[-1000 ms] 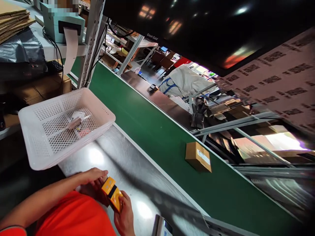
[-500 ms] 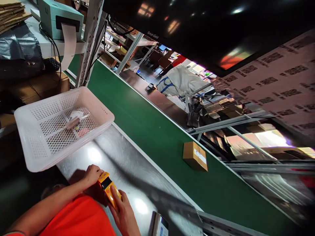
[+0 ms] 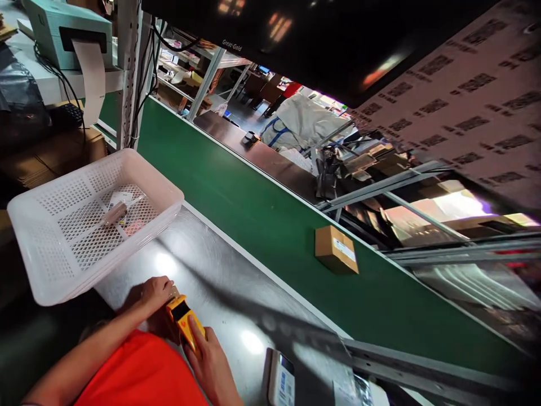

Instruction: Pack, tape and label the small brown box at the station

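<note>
Where the shiny metal surface (image 3: 220,293) meets the person's orange shirt, a small yellow box (image 3: 185,321) sits between both hands, left hand (image 3: 154,292) curled on its far end, right hand (image 3: 211,366) pinching its near end, white basket (image 3: 25,225) far left, brown box (image 3: 336,250) on green belt (image 3: 253,208) right.

Steel table (image 3: 220,282) bare ahead of hands; white basket (image 3: 51,270) blocks left, small device (image 3: 282,382) right.

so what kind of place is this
Most likely a warehouse packing or parcel-sorting station. A labelled cardboard box rides a green conveyor belt, a label printer feeds out paper, and both hands hold a yellow handheld device over a steel worktable.
</note>
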{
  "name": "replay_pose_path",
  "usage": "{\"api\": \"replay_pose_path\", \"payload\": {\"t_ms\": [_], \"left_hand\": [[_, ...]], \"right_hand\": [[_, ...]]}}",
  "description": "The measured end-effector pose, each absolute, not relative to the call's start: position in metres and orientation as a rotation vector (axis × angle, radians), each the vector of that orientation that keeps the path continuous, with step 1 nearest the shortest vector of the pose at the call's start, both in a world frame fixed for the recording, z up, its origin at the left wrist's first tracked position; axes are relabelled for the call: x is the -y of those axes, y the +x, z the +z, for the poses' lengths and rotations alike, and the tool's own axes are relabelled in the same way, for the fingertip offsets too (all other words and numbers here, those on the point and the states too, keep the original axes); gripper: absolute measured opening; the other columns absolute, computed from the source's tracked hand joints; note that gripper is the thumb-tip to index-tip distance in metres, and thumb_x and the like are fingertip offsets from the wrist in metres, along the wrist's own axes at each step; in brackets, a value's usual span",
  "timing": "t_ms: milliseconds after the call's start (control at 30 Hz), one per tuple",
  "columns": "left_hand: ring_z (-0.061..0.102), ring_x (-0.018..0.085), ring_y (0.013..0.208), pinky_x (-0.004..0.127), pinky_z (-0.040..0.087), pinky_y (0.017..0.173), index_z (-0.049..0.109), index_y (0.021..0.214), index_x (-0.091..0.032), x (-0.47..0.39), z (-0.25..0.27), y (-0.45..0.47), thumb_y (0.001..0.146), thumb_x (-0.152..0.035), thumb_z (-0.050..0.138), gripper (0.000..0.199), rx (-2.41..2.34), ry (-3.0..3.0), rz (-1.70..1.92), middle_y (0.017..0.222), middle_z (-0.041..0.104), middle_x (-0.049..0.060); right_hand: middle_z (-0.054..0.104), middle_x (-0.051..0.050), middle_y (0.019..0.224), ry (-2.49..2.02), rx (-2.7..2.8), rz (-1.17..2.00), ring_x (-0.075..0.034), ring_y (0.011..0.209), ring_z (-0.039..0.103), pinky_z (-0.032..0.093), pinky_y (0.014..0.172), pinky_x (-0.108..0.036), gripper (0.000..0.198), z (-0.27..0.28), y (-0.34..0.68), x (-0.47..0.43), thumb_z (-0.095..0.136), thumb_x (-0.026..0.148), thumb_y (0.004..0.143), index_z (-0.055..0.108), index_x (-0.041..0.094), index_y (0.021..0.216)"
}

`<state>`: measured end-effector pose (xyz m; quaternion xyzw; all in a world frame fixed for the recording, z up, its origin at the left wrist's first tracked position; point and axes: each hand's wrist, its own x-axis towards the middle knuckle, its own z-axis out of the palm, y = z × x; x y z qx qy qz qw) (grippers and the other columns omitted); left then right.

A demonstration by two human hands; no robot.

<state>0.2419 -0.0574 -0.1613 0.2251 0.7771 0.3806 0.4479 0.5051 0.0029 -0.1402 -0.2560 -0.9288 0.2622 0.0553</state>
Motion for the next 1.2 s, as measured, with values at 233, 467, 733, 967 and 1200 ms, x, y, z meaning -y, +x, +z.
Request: {"api": "replay_pose_path", "payload": {"t_ms": [233, 467, 733, 967, 1200], "left_hand": [[0.061, 0.018, 0.070, 0.031, 0.040, 0.072, 0.062, 0.066, -0.022, 0.063, -0.174, 0.227, 0.097, -0.036, 0.053, 0.035, -1.891, 0.587, 1.041, 0.069, 0.068, 0.003], [0.061, 0.018, 0.058, 0.030, 0.046, 0.060, 0.063, 0.066, -0.022, 0.072, -0.190, 0.219, 0.091, -0.050, 0.053, 0.038, -1.754, 0.468, 1.135, 0.062, 0.068, 0.002], [0.064, 0.019, 0.059, 0.031, 0.048, 0.063, 0.063, 0.066, -0.023, 0.097, -0.195, 0.220, 0.085, -0.062, 0.054, 0.045, -1.760, 0.412, 1.220, 0.063, 0.068, 0.003], [0.064, 0.019, 0.060, 0.031, 0.048, 0.062, 0.064, 0.067, -0.023, 0.110, -0.207, 0.227, 0.085, -0.062, 0.049, 0.045, -1.809, 0.366, 1.268, 0.064, 0.069, 0.004], [0.064, 0.018, 0.059, 0.029, 0.046, 0.061, 0.063, 0.069, -0.024, 0.120, -0.216, 0.233, 0.092, -0.057, 0.049, 0.043, -1.912, 0.328, 1.265, 0.062, 0.068, 0.002]], "right_hand": [[0.063, -0.010, 0.113, -0.997, 2.969, 0.768, -0.026, 0.096, 0.069, 0.061, 0.090, -0.039, 0.069, -0.133, 0.492, 0.009, 0.054, 0.017, 0.096, 0.048, 0.033, 0.163], [0.062, -0.014, 0.117, -0.956, 3.147, 0.786, -0.029, 0.100, 0.067, 0.059, 0.094, -0.042, 0.073, -0.121, 0.473, 0.002, 0.053, 0.016, 0.095, 0.043, 0.027, 0.167], [0.061, -0.013, 0.119, -0.819, 3.201, 0.819, -0.029, 0.105, 0.064, 0.058, 0.096, -0.042, 0.079, -0.121, 0.473, -0.005, 0.056, 0.014, 0.094, 0.039, 0.032, 0.168], [0.062, -0.014, 0.120, -0.813, 3.308, 0.773, -0.029, 0.105, 0.064, 0.056, 0.098, -0.043, 0.077, -0.119, 0.460, -0.004, 0.057, 0.015, 0.092, 0.044, 0.031, 0.166], [0.062, -0.012, 0.118, -0.720, 3.363, 0.706, -0.028, 0.102, 0.064, 0.056, 0.095, -0.041, 0.074, -0.112, 0.449, -0.006, 0.056, 0.017, 0.093, 0.045, 0.031, 0.165]]}}
